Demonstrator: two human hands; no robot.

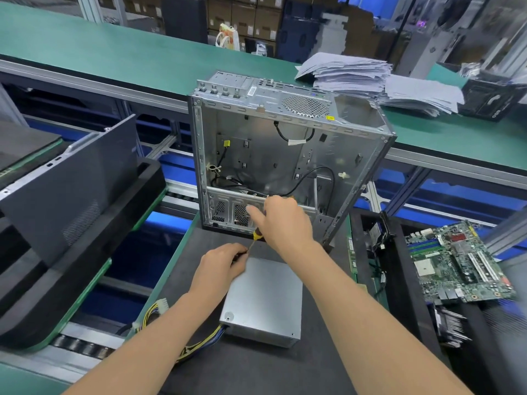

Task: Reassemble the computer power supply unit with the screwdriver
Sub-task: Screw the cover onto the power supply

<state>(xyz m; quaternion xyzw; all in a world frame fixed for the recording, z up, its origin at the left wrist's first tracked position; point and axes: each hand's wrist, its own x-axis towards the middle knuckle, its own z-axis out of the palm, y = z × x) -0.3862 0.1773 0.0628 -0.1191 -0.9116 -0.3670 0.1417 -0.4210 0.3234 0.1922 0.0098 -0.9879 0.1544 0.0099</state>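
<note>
Where the black side panel [71, 189] leaned at the left, a yellow-and-black cable bundle [196, 343] trailed from the power supply unit [265, 300], which lay flat on the dark mat [256, 372] just before the open computer chassis [285, 149]. The left hand [224, 266] pinched the screwdriver [258, 233] shaft at the unit's far corner; the right hand [282, 220] gripped its handle. A motherboard [459, 266] lay at the right.

The power supply [263, 300] lies on the table [256, 369], cables [196, 342] trailing left, a screwdriver [257, 234] over its far corner. The computer case [285, 155] stands just behind. A circuit board [456, 263] lies right; a panel [71, 189] leans left.
</note>
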